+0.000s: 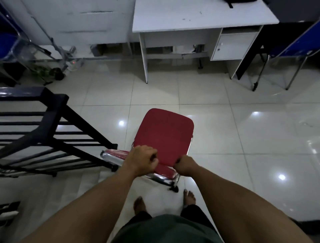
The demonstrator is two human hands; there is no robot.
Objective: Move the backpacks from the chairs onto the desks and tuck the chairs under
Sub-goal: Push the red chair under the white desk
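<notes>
I look down at a red chair (166,133) standing on the pale tiled floor (242,131) right in front of me; its padded seat is bare and points away from me toward a white desk; my left hand (142,160) is clamped over the top of the chair's red backrest, knuckles up; my right hand (184,165) is closed on the same backrest just beside it, near the chrome frame's right corner. My bare feet (189,197) stand on the tiles just behind the chair. The white tabletop (199,15) lies well apart from the chair, across open floor, with a small cupboard under its right side; at the tabletop's far edge a dark backpack (239,1) is partly cut off by the picture's top. A blue chair (292,46) stands to the right of the desk; a black metal rack (52,131) stands to my left, near the red chair.
</notes>
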